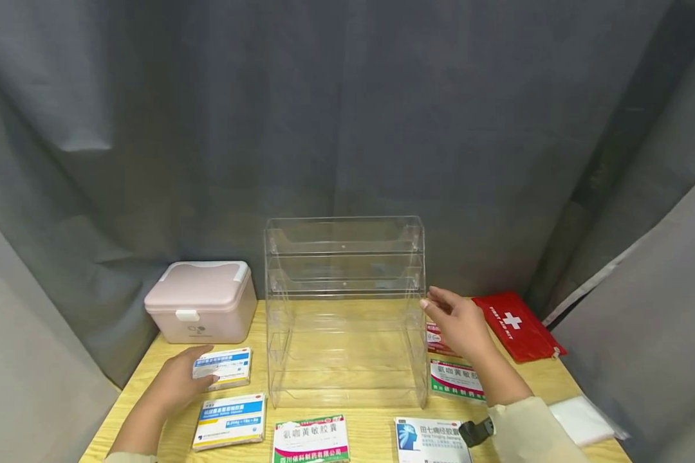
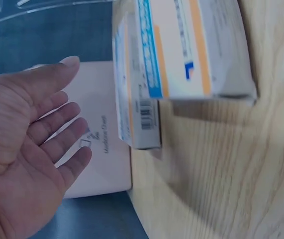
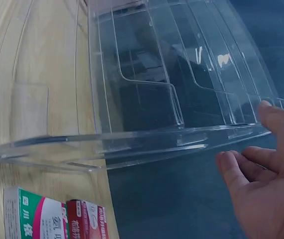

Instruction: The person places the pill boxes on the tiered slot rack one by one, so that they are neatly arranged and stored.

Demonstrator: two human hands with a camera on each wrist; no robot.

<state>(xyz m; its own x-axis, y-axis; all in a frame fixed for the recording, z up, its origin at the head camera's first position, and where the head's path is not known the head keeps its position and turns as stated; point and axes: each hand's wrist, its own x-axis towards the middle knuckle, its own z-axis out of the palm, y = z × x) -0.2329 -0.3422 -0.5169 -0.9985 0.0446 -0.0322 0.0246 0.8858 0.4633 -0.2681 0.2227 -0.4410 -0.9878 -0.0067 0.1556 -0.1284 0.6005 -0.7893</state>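
Note:
A clear acrylic tiered rack (image 1: pixel 347 397) stands in the middle of the table. My right hand (image 1: pixel 460 325) is at its right side, fingers loosely bent; in the right wrist view the thumb overlaps the edge of the side panel and the other fingers stay outside it. My left hand (image 1: pixel 179 381) hovers by a blue-and-white medicine box (image 1: pixel 231 366), with thumb and fingers spread apart and nothing in the palm in the left wrist view. A second blue-and-white medicine box (image 1: pixel 230 421) lies nearer to me.
Behind the left hand is a pink medicine chest (image 1: pixel 199 312). Green-and-white medicine boxes (image 1: pixel 311 437) (image 1: pixel 454 379), a red box (image 1: pixel 437 339) and a grey-white box (image 1: pixel 434 440) lie around the rack. A red first aid pouch (image 1: pixel 518 325) and a white packet (image 1: pixel 582 421) are at right.

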